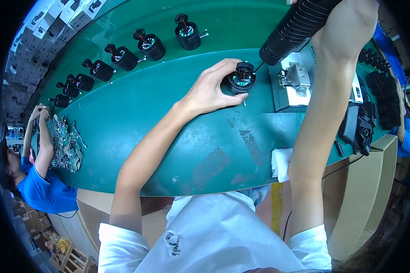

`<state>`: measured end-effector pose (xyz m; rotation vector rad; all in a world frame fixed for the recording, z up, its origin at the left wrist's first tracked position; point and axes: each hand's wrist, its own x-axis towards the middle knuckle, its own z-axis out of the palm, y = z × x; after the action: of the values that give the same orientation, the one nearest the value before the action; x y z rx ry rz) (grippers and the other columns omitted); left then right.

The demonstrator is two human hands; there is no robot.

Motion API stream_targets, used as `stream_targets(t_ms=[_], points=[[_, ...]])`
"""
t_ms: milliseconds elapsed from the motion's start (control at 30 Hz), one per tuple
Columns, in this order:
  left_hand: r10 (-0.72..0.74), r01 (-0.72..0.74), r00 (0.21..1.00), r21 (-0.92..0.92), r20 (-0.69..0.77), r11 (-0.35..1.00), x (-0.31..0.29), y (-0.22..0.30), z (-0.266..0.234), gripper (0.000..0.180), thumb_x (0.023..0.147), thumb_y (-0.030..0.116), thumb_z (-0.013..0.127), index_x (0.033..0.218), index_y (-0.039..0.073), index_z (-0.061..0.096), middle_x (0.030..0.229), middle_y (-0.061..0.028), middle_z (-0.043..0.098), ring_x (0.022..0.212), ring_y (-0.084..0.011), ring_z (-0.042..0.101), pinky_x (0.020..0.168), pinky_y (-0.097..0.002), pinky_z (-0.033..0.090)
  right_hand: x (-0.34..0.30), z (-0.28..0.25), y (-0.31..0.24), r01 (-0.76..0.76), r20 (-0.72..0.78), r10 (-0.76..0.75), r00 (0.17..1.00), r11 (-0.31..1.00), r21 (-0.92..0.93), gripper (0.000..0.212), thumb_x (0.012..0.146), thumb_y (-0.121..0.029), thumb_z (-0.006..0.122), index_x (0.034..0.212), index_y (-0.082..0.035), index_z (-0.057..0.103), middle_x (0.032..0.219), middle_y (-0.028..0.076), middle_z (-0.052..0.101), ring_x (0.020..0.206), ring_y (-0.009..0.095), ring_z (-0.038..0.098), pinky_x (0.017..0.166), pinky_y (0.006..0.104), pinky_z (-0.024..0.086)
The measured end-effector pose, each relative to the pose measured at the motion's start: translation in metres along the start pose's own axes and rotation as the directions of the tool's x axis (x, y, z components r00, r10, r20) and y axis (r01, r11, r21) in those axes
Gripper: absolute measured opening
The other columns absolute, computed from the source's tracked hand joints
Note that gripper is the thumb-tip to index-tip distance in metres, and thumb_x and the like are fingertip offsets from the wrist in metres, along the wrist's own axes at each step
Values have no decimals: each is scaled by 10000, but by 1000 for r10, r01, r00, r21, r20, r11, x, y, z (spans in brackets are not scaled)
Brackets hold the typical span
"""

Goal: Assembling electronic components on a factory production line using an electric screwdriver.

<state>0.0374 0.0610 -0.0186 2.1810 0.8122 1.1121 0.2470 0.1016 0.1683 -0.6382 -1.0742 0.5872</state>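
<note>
My left hand (216, 88) is wrapped round a black cylindrical housing (241, 83) standing on the green table. Inside its open top shows a green circuit board, and a small round black part stands up at the rim. My right hand (346, 29) grips a black electric screwdriver (294, 32) from above, its body tilted. The thin bit points down-left and its tip is close to the housing's top; whether it touches a screw I cannot tell.
Several similar black housings (187, 36) stand in a curved row along the far left. A metal box with a fixture (294, 82) sits right of my work. Circuit boards with wires (67, 145) lie at left near a co-worker (43, 186). A white cloth (281, 164) and cardboard box (364, 195) are at right.
</note>
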Motion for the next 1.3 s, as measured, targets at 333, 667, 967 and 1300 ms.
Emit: stream_targets(t_ms=[333,667,967,1300], points=[[-43,45,999,-38,32,998,-9,-5,-8,530,728,143,840,1210,5,669,1292,-105,680,1006,-281,681,910,-373,557,-17,32,9,-87,196,35,980,960,267,574,1016,-649,503,929,-95,625,621,15,643,409,112,614,368,197,443],[-28,30,999,-39,38,999,-14,-4,-16,540,725,158,842,1208,3,657,1287,-99,679,987,-292,677,885,-377,554,-26,41,12,-158,124,131,984,959,234,572,1021,-655,498,917,-104,609,614,8,633,396,103,588,363,201,436],[-33,33,999,-11,24,999,-22,-7,-23,527,728,155,844,1197,9,656,1292,-97,676,983,-292,678,877,-378,554,-40,60,35,-140,-26,141,990,989,44,585,1022,-673,484,924,-109,605,601,1,622,397,107,586,358,202,430],[-50,50,999,21,-2,999,-34,-8,-24,537,738,146,831,1223,31,629,1282,-91,674,996,-285,674,895,-383,558,-60,86,-17,-198,-95,200,975,980,28,579,1024,-673,480,909,-117,598,581,-13,595,395,107,580,345,205,428]])
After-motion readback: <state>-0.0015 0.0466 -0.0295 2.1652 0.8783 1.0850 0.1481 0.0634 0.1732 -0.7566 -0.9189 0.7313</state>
